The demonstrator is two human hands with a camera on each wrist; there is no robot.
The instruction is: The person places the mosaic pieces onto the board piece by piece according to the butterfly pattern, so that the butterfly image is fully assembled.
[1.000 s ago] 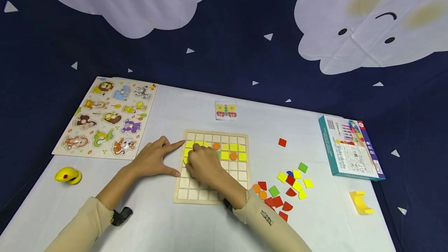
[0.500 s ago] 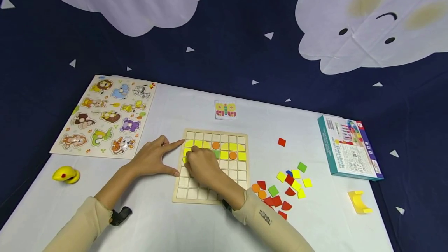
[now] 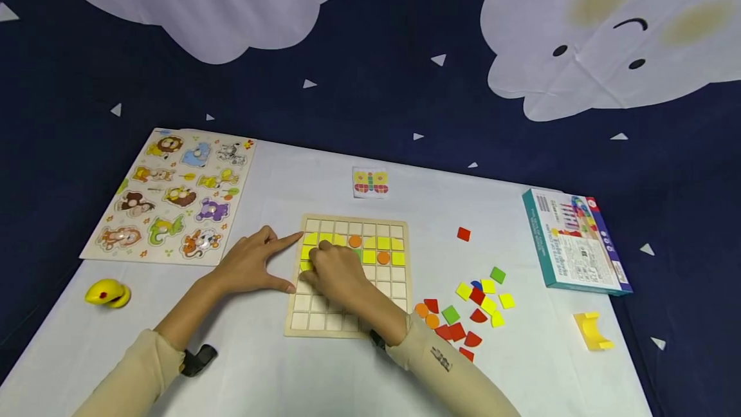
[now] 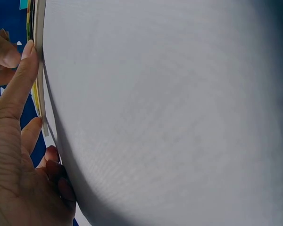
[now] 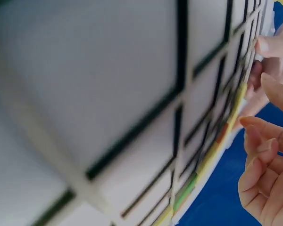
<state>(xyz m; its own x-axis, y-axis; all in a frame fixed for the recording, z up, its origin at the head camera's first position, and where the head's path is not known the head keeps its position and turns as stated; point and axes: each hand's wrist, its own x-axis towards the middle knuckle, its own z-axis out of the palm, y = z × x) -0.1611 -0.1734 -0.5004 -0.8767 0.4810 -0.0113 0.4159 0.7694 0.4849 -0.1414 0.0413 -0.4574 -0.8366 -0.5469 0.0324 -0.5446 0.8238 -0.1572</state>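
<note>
A wooden grid board (image 3: 399, 314) lies on the table, its upper rows holding yellow, orange and green pieces. My left hand (image 3: 246, 262) rests at the board's left edge, index finger and thumb straight and spread along the rim. In the left wrist view its thumb (image 4: 21, 82) touches the board's side. Over the board's left half is my right hand (image 3: 338, 272). In the right wrist view its index fingertip (image 5: 247, 121) is at or close to the row of yellow pieces, the thumb apart from it and the other fingers curled. Part of the board is hidden under this hand.
Right of the board lie several loose red, yellow, green and orange pieces (image 3: 456, 331). A butterfly pattern card (image 3: 370, 183) lies behind it. An animal puzzle (image 3: 173, 195) and a yellow toy (image 3: 108, 293) are left; a box (image 3: 576, 243) and a yellow holder (image 3: 592, 332) are right.
My right thumb now shows apart from the index finger at the board's left side. The left hand keeps its place at the edge. The head view has shifted slightly.
</note>
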